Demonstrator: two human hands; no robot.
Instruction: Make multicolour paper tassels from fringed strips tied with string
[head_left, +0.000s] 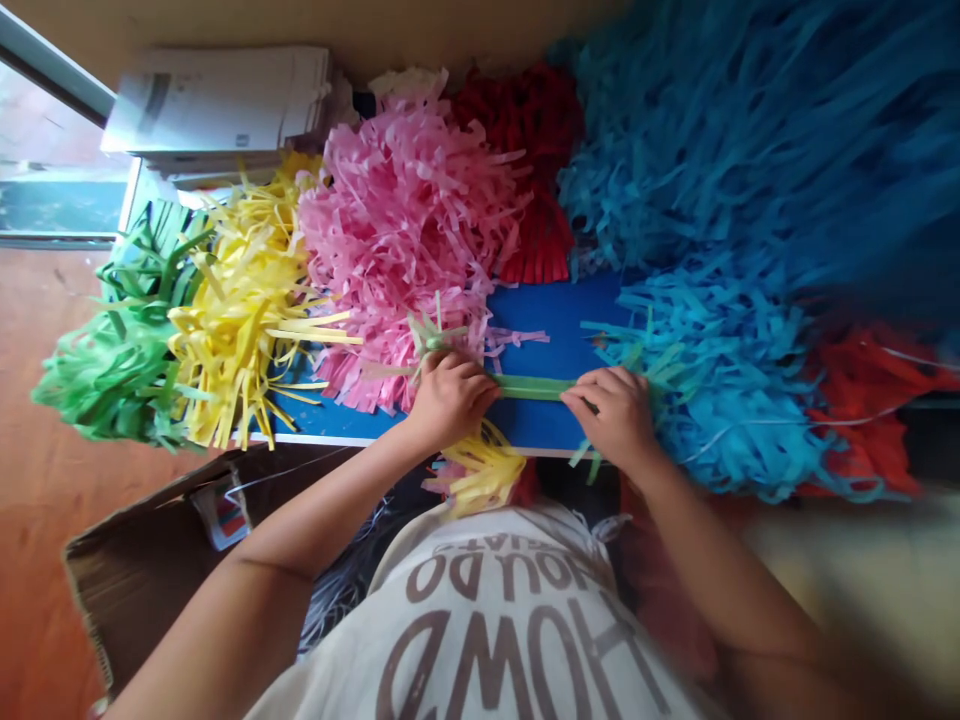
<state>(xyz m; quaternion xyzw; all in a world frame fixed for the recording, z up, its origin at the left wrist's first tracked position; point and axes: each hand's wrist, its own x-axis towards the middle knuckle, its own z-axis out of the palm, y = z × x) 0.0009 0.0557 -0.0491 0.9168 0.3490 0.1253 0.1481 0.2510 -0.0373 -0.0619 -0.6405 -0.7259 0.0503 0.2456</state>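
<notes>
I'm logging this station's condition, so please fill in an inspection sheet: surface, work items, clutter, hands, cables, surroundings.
Surface: blue tabletop, showing between heaps of fringe.
Work items: light green strip, stretched straight between both hands.
Clutter: green fringe, yellow fringe and pink fringe toward the left; blue fringe at right; stack of papers at back left.
Hands: left hand and right hand each grip the strip.
Cables: no power cable seen; a thin white strand lies across the red material at right.
Surroundings: open cardboard box below the table's front left; orange-brown floor beyond.
</notes>
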